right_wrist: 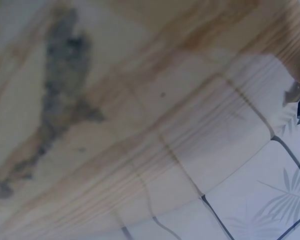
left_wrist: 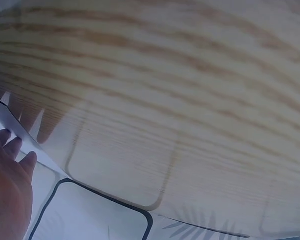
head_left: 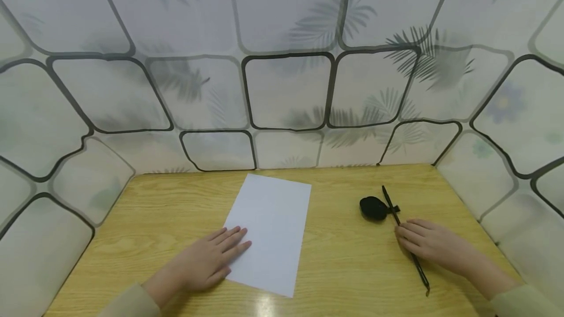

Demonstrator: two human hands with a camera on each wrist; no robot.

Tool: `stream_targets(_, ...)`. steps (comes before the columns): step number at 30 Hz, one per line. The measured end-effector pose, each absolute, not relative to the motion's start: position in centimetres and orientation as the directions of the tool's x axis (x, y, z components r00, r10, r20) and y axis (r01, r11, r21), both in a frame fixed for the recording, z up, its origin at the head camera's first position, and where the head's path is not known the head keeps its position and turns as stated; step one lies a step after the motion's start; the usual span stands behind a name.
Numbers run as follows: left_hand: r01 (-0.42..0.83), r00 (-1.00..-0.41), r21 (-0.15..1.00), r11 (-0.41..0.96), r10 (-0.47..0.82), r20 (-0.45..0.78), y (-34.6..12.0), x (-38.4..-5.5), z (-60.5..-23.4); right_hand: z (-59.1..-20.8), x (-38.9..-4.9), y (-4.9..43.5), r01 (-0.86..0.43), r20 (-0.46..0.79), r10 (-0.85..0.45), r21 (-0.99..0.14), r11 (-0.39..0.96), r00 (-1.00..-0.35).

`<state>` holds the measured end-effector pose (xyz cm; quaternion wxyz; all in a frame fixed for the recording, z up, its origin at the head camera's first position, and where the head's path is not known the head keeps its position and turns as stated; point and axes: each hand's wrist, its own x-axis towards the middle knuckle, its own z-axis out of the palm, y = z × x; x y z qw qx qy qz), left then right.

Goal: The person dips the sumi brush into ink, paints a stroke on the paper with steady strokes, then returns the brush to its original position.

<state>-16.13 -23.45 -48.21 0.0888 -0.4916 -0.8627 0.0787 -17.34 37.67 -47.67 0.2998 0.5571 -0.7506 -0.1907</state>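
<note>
My left hand (head_left: 204, 260) lies spread on the left edge of a white sheet of paper (head_left: 273, 234), its fingertips on the sheet. In the left wrist view the same hand (left_wrist: 12, 175) shows at the lower left, over the paper's edge. My right hand (head_left: 434, 246) holds a thin black calligraphy brush (head_left: 418, 268) around its middle, with the thumb hidden. The brush slants across the table, a small loop at its near end. Its far end crosses a small black dish (head_left: 373, 208) with a side tab. Only a bit of that hand enters the right wrist view.
A wood-grain table (head_left: 343, 263) carries everything. Behind it and at both sides rise pale walls (head_left: 288, 92) patterned with dark stone outlines and leaves. In the right wrist view a dark blotchy mark (right_wrist: 65, 75) shows on the wood grain.
</note>
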Motion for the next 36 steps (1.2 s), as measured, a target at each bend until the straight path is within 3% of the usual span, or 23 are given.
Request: stream_targets(36, 0.801, -0.574, -0.17, 0.575, 0.817, 0.057, -20.9, -14.3, -48.5, -47.4, -18.1, 36.7, -0.714, 0.228, -0.966, 0.656, 0.244, -0.12)
